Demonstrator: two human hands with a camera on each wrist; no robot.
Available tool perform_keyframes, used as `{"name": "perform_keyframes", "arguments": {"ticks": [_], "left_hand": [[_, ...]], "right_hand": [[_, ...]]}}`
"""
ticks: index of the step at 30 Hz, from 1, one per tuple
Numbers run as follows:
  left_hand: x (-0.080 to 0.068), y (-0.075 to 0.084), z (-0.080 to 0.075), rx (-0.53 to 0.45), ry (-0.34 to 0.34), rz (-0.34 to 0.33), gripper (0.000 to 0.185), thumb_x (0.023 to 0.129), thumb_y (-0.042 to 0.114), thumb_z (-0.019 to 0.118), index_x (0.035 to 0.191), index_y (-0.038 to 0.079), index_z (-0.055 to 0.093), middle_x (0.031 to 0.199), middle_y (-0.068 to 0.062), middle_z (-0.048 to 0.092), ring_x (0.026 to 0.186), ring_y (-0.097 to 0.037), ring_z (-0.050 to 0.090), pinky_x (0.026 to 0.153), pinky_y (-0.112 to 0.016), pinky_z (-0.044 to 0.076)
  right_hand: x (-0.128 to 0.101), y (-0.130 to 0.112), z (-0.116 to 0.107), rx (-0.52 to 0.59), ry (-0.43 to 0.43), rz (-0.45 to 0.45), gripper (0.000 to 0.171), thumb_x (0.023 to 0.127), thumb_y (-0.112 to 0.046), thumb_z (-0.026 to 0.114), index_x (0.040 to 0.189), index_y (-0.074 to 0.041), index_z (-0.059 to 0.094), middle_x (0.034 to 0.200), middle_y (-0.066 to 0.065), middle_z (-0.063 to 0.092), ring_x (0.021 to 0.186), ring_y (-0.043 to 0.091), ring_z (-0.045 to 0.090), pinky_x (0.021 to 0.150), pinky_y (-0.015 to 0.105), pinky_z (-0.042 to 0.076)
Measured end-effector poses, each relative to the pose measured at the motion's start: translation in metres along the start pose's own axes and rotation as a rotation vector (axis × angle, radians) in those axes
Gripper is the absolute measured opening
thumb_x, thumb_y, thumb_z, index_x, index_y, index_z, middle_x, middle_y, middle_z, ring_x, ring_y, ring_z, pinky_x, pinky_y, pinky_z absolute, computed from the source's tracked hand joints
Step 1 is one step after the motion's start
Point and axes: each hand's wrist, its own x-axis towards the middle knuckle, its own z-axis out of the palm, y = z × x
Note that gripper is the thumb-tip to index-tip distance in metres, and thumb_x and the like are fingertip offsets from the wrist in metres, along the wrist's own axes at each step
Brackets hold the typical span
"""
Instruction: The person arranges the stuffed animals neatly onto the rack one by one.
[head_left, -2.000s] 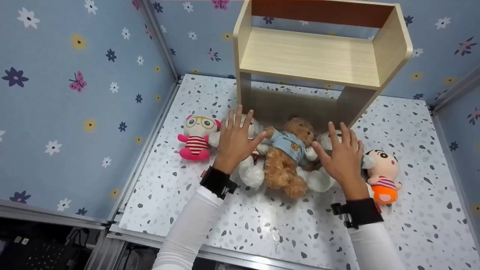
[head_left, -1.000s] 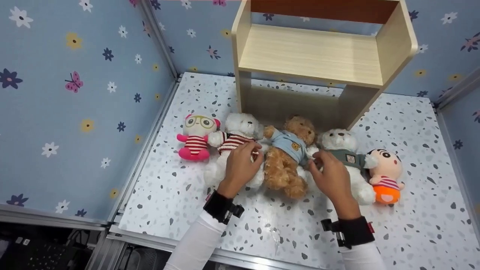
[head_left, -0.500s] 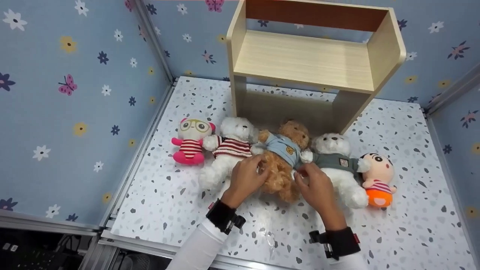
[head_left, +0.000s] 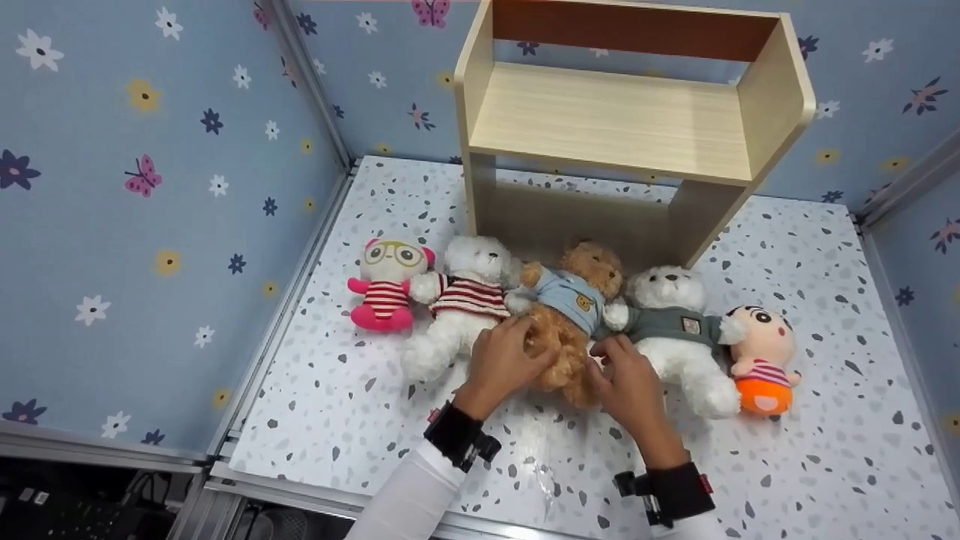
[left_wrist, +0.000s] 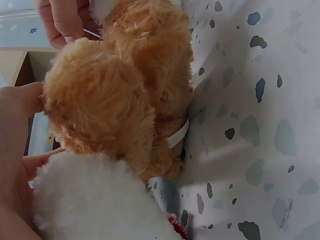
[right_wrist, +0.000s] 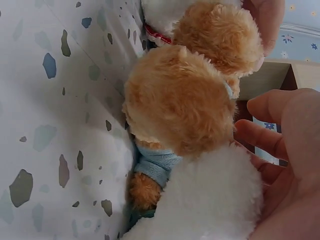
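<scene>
Fuzzy plush brown bear [head_left: 571, 322] lies on a smooth speckled tabletop [head_left: 810, 420] before a matt wooden shelf [head_left: 622, 120].

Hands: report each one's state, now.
Left hand: grips the brown teddy bear at its leg.
Right hand: grips the same bear's other leg.

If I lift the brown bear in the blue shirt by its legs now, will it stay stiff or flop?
Likely floppy: the brown furry teddy bear in the light blue shirt lies limp. It probably weighs little, being fluffy plush. The left hand and right hand grip its legs, so fur should not slip; it touches the white plush bears, which may shift.
</scene>
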Motion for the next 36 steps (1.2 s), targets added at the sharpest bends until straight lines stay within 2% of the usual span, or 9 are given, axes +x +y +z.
{"name": "perform_keyframes", "arguments": {"ticks": [7,10,12,14,19,24,28,31,36], "left_hand": [[0.000,0.005,0.003,0.046,-0.043,-0.068,0.070,0.082,0.062,0.061,0.135,0.018,0.053,0.113,-0.003,0.069,0.075,-0.018,0.064,0.076,-0.035,0.052],[0.000,0.005,0.005,0.070,-0.042,-0.070,0.079,0.080,0.068,0.060,0.139,0.018,0.048,0.084,0.001,0.070,0.057,-0.014,0.058,0.067,-0.034,0.050],[0.000,0.005,0.007,0.078,-0.049,-0.067,0.085,0.078,0.073,0.056,0.141,0.017,0.045,0.065,0.005,0.063,0.047,-0.011,0.051,0.058,-0.030,0.045],[0.000,0.005,0.008,0.086,-0.069,-0.073,0.093,0.077,0.082,0.047,0.142,0.016,0.042,0.054,0.008,0.054,0.043,-0.011,0.048,0.059,-0.031,0.045],[0.000,0.009,0.011,0.049,-0.124,-0.133,0.099,0.075,0.085,0.045,0.146,0.017,0.036,0.059,0.004,0.058,0.058,-0.018,0.058,0.076,-0.039,0.048],[-0.001,0.009,0.012,-0.040,-0.169,-0.169,0.100,0.077,0.074,0.057,0.150,0.014,0.026,0.063,0.003,0.059,0.052,-0.015,0.054,0.061,-0.034,0.048],[-0.001,0.009,0.014,-0.033,-0.161,-0.153,0.101,0.078,0.073,0.057,0.151,0.012,0.023,0.067,0.002,0.062,0.053,-0.015,0.053,0.086,-0.044,0.047],[-0.002,0.008,0.015,-0.024,-0.148,-0.144,0.105,0.077,0.080,0.050,0.151,0.011,0.022,0.063,0.003,0.060,0.051,-0.014,0.052,0.090,-0.045,0.044],[-0.002,0.007,0.017,-0.095,-0.155,-0.176,0.113,0.073,0.084,0.046,0.152,0.008,0.019,0.053,0.006,0.053,0.041,-0.011,0.048,0.055,-0.029,0.049]], "right_hand": [[-0.002,0.002,0.006,-0.032,-0.042,0.047,0.012,0.088,-0.021,0.067,0.096,-0.014,0.063,0.089,0.003,0.064,0.068,0.017,0.062,0.060,0.036,0.049],[-0.002,0.002,0.007,-0.037,-0.057,0.057,0.014,0.090,-0.022,0.065,0.100,-0.012,0.063,0.088,0.003,0.065,0.069,0.019,0.064,0.061,0.037,0.050],[-0.001,0.002,0.008,-0.040,-0.062,0.061,0.016,0.090,-0.022,0.064,0.102,-0.011,0.063,0.086,0.003,0.066,0.068,0.018,0.063,0.061,0.036,0.050],[-0.001,0.002,0.009,-0.046,-0.071,0.071,0.019,0.091,-0.025,0.063,0.105,-0.011,0.063,0.084,0.002,0.067,0.067,0.018,0.062,0.060,0.036,0.049],[0.000,0.003,0.013,-0.083,-0.106,0.106,0.030,0.092,-0.033,0.061,0.112,-0.011,0.063,0.082,0.003,0.070,0.068,0.021,0.065,0.063,0.040,0.051],[0.001,0.003,0.015,-0.136,-0.142,0.123,0.040,0.092,-0.038,0.061,0.120,-0.009,0.062,0.084,0.007,0.072,0.071,0.028,0.067,0.068,0.045,0.052],[0.001,0.003,0.018,-0.165,-0.161,0.117,0.046,0.092,-0.040,0.060,0.124,-0.008,0.060,0.082,0.010,0.072,0.070,0.032,0.066,0.070,0.047,0.051],[0.001,0.004,0.021,-0.189,-0.182,0.115,0.049,0.092,-0.043,0.059,0.126,-0.008,0.059,0.079,0.011,0.071,0.070,0.034,0.066,0.075,0.048,0.051],[0.001,0.004,0.025,-0.224,-0.224,0.122,0.053,0.090,-0.046,0.059,0.127,-0.009,0.056,0.072,0.010,0.069,0.069,0.036,0.065,0.084,0.050,0.047]]}}
